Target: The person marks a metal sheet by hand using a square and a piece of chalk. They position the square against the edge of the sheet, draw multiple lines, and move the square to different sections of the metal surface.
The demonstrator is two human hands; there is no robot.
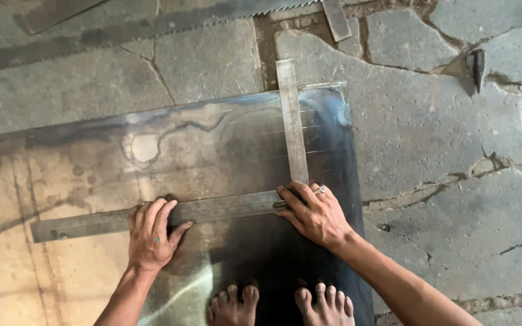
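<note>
A large L-shaped grey steel square [237, 205] lies flat on a stained, dull metal sheet [92, 175] near the sheet's right edge. Its long arm runs left-right under both hands; its short arm points away. The left hand [151, 235] presses mid-arm with fingers spread, while the right hand [315, 212] lies flat at the corner. Cracked stone floor [442, 133] surrounds the sheet.

Bare stone floor [442, 121] lay open right of the metal sheet [212, 151]; a saw blade [152, 27] and a dark spike [477, 66] bounded its far side.
</note>
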